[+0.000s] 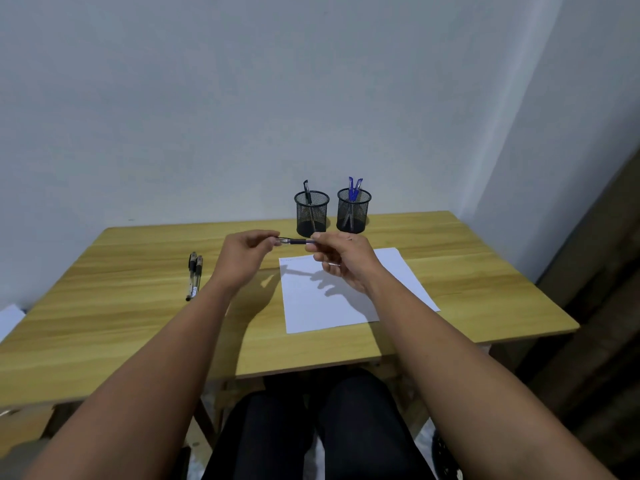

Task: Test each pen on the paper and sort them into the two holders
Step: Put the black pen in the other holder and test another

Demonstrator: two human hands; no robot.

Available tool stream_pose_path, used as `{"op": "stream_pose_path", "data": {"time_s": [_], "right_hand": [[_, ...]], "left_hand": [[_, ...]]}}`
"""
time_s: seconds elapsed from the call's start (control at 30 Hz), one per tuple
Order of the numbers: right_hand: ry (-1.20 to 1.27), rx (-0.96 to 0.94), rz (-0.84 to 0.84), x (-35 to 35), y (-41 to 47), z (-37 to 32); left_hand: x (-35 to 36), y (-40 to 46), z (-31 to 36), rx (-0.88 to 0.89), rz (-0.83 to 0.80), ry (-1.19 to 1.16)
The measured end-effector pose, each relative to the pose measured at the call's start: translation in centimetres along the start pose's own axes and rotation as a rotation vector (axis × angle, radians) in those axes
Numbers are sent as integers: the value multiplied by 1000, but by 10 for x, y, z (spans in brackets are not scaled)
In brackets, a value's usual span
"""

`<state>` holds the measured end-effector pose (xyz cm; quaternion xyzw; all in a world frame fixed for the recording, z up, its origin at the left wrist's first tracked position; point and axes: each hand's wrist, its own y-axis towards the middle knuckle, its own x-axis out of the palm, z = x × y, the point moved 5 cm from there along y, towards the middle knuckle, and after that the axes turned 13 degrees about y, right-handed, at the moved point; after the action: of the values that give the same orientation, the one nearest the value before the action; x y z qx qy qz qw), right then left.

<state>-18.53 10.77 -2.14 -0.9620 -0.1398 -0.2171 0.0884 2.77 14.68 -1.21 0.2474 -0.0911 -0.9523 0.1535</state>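
Head view. Both hands raised over pale wood-grain tabletop (138,327), holding one dark-barrelled pen (297,241) level betw. them. Left hand (244,259) pinches its left end w/ fingertips; right hand (341,261) grips the right end, other fingers loosely curled. Pen sits above far edge of white paper sheet (343,306), just near of two black mesh cup holders. Left holder (311,213) has one black pen; right holder (354,211) has blue pens. Two more black-capped clear pens (194,273) lie side by side, left of the hands.
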Motion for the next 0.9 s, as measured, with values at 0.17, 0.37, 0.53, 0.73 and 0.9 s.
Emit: {"op": "stream_pose_path", "data": {"time_s": [0.17,0.37,0.53,0.73,0.9], "right_hand": [[-161,45,-53,-3,-11,-5],[-95,-2,10,-4,-5,1],[-50,-37,23,-5,7,2],[-614,-142,-27,-19,39,-24],[-622,-314,160,-29,85,-73]], "left_hand": [[-2,-2,21,-77,24,-123],[8,5,39,-116,-26,-113],[10,22,53,-83,-48,-17],[24,45,37,-16,-108,170],[33,77,13,-45,-39,247]]}}
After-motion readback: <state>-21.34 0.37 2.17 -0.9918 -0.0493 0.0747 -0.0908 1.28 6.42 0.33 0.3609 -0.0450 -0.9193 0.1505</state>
